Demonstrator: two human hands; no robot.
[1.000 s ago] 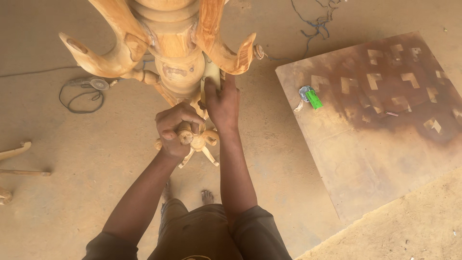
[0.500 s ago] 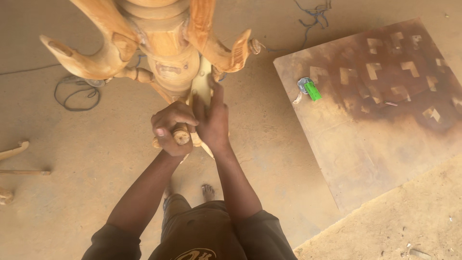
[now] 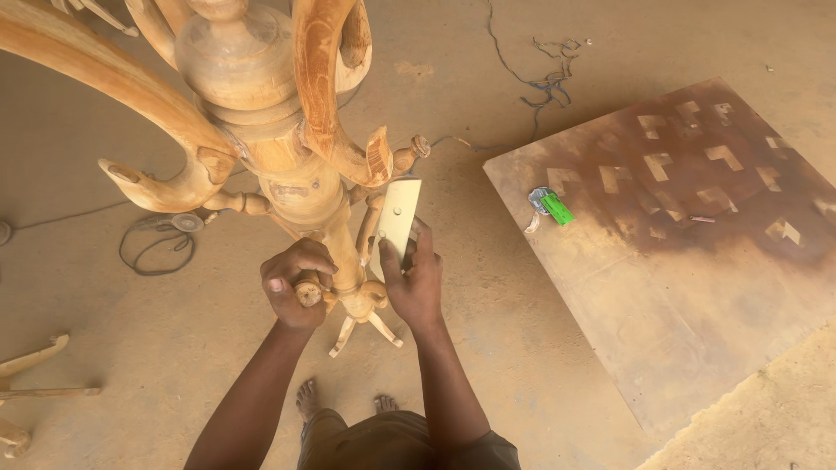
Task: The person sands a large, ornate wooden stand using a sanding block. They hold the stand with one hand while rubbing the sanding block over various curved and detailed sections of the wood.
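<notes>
A tall turned wooden stand point(image 3: 300, 187) with curved carved arms rises from the sandy floor toward me. My left hand point(image 3: 294, 292) is closed around a small wooden peg on the stand's column. My right hand point(image 3: 414, 283) grips a pale folded sheet of sandpaper point(image 3: 396, 219), held flat against a peg on the column's right side. My bare feet point(image 3: 344, 402) show below, beside the stand's splayed legs.
A large stained wooden board point(image 3: 697, 287) lies on the floor at right, with a small green and white packet point(image 3: 550, 205) on it. A coiled cable point(image 3: 152, 248) lies at left, tangled wire point(image 3: 549, 78) at the back, and loose wooden pieces point(image 3: 26, 383) at the far left.
The view has drawn closer to the stand. My right hand has shifted to the right of the column and the pale sheet now stands out above its fingers. My left hand keeps its grip.
</notes>
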